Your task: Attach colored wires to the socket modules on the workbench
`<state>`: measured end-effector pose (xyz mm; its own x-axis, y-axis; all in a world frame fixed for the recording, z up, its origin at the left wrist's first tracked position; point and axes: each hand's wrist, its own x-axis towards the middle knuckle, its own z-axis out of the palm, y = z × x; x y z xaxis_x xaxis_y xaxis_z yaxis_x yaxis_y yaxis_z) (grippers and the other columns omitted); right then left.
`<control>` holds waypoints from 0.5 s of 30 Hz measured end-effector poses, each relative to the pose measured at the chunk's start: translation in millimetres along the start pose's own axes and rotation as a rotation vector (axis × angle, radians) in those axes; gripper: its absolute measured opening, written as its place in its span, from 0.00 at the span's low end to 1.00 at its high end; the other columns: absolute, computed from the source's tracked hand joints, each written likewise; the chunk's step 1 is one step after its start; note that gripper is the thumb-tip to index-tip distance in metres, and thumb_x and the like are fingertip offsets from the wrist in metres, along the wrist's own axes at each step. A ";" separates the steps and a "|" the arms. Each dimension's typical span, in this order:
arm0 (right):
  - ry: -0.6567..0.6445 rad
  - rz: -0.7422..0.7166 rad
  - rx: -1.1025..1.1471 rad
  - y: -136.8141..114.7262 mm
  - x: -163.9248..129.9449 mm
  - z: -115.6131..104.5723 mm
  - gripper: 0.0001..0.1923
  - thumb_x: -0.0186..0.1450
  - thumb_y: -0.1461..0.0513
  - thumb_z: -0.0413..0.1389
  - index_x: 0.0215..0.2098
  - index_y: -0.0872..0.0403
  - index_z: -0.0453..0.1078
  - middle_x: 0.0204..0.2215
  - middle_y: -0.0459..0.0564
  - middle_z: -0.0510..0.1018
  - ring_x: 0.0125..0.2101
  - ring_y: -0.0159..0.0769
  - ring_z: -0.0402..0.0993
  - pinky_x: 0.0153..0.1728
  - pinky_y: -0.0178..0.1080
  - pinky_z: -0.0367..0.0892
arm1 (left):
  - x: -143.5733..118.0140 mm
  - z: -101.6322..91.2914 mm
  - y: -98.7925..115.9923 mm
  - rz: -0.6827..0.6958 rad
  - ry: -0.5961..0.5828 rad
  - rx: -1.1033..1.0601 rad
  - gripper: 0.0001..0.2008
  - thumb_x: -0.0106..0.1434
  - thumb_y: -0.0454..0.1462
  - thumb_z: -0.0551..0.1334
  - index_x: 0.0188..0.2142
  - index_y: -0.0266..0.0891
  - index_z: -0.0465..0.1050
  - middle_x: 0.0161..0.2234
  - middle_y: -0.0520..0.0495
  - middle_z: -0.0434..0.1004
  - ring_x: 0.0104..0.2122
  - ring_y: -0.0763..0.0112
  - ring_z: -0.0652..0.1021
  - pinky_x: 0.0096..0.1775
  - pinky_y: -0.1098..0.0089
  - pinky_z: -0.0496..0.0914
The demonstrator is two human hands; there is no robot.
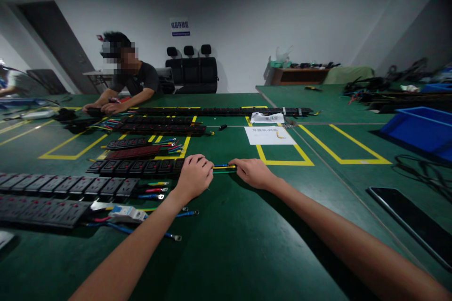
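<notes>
My left hand (pixel 193 176) is closed on the right end of a black socket strip (pixel 136 167) lying on the green table (pixel 226 244). My right hand (pixel 253 172) pinches the free ends of the strip's coloured wires (pixel 224 168), blue, yellow and green, stretched flat between both hands. Below the strip lie two longer socket strips (pixel 67 186), (pixel 42 209) with coloured leads ending in ring terminals, and a small white and blue part (pixel 127 213) by them.
More black strips (pixel 162 128) lie farther back inside yellow floor-tape boxes. A person (pixel 123 80) leans on the table at the far left. White papers (pixel 269 134) sit centre back, a blue bin (pixel 422 129) right, a dark flat panel (pixel 413 223) near right.
</notes>
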<state>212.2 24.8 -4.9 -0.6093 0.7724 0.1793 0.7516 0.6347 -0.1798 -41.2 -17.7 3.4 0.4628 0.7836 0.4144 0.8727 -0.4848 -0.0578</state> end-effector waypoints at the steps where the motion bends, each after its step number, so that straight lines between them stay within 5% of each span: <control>1: 0.000 0.000 0.002 0.2 0.0 0.3 0.20 0.75 0.61 0.46 0.60 0.49 0.73 0.47 0.50 0.85 0.40 0.40 0.81 0.39 0.38 0.64 | -0.1 0.3 -0.1 -0.001 -0.001 0.002 0.12 0.72 0.37 0.56 0.44 0.40 0.80 0.46 0.40 0.82 0.54 0.52 0.74 0.56 0.48 0.66; 15: 0.004 -0.003 0.012 0.7 -0.3 0.3 0.20 0.75 0.61 0.46 0.60 0.49 0.73 0.47 0.51 0.85 0.39 0.39 0.81 0.38 0.38 0.64 | -0.1 0.0 -0.5 0.006 0.004 -0.005 0.13 0.72 0.37 0.56 0.45 0.40 0.80 0.46 0.40 0.83 0.54 0.51 0.75 0.55 0.48 0.67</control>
<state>212.9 25.0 -5.3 -0.6105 0.7704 0.1838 0.7466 0.6373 -0.1911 -41.6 -17.5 3.3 0.4669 0.7792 0.4181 0.8693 -0.4912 -0.0554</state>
